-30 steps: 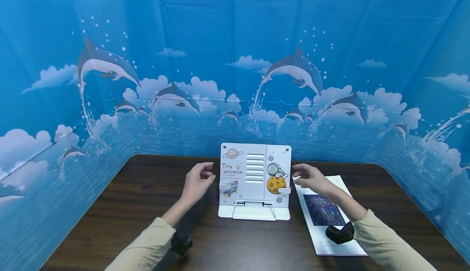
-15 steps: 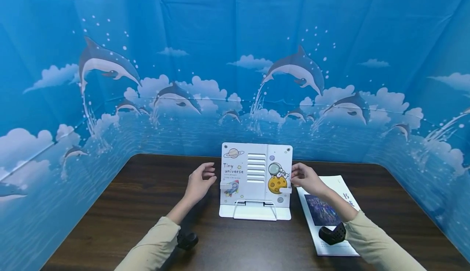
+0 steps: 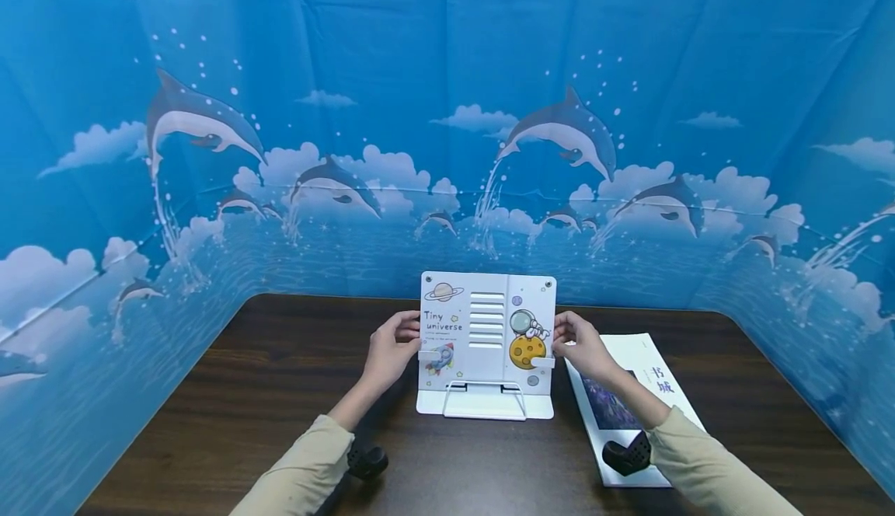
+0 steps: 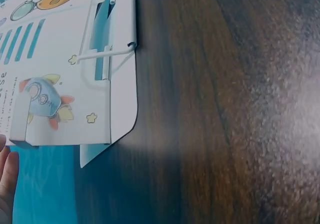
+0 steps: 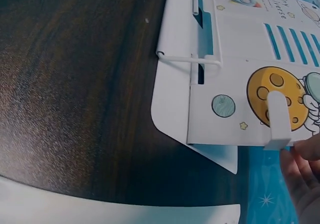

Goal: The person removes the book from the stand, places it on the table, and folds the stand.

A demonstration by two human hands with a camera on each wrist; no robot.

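Bookstand [image 3: 487, 337] labelled "Tiny universe", left hand [image 3: 390, 353] and right hand [image 3: 577, 345] fingers gripping its sides

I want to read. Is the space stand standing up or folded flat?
Standing up. The book stand has its picture panel raised above its base on the table.

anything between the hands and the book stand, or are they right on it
Nothing visible stands between them. The left hand holds the left edge of the book stand and the right hand holds its right edge.
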